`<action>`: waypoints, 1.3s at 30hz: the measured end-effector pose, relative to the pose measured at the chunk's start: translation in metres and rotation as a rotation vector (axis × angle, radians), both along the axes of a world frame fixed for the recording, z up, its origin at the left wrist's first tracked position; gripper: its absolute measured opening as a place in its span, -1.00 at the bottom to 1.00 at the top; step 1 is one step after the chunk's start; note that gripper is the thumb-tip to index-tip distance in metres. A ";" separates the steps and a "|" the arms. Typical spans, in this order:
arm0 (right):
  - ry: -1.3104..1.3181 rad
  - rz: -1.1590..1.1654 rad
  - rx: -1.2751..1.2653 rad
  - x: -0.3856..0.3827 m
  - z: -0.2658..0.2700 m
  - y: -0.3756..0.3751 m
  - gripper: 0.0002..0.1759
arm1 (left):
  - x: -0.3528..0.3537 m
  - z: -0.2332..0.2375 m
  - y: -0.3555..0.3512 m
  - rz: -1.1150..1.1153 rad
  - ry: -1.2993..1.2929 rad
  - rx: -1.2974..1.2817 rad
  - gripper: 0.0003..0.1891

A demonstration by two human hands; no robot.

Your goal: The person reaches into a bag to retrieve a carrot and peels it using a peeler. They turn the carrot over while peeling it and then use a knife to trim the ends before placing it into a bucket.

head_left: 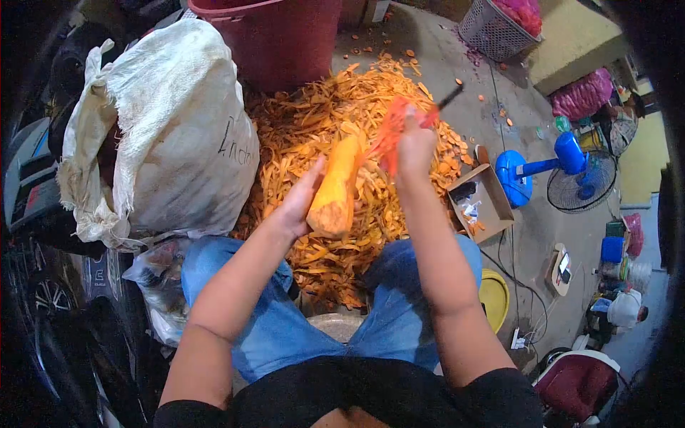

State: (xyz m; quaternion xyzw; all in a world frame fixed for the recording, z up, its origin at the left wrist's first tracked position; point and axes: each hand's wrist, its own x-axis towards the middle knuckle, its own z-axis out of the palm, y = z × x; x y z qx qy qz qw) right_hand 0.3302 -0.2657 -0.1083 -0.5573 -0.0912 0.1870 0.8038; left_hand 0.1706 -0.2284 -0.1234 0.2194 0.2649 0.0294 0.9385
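My left hand (304, 200) supports a thick, long orange carrot (338, 182) from its left side and underneath, with most of the fingers hidden behind it. The carrot is tilted, its blunt brownish end toward me, and its sides look smooth and peeled. Just right of it, my right hand (416, 146) is closed around a red-orange tool (391, 135) with a dark rod-like end (451, 95); motion blurs its shape. Under both hands lies a wide heap of orange peel strips (300, 153) on the floor.
A white woven sack (185, 135) stands at left, a dark red tub (275, 43) behind the heap. To the right are a cardboard box (489, 196), a blue fan (564, 160), a yellow lid (494, 298) and cables. A grey basket (496, 32) stands far back.
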 end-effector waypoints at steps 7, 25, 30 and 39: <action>-0.377 0.177 -0.287 -0.045 0.013 -0.012 -0.78 | 0.005 -0.003 -0.001 0.050 0.041 0.054 -0.54; -0.094 0.125 -0.151 -0.042 0.002 -0.008 -0.75 | 0.007 -0.022 0.009 0.038 -0.249 -0.262 -0.56; -0.210 0.197 -0.143 -0.052 -0.002 -0.012 -0.76 | 0.013 -0.015 0.003 0.161 -0.079 -0.155 -0.61; -0.322 0.191 -0.368 -0.040 -0.014 -0.002 -0.74 | 0.009 -0.017 0.014 0.093 -0.094 -0.089 -0.59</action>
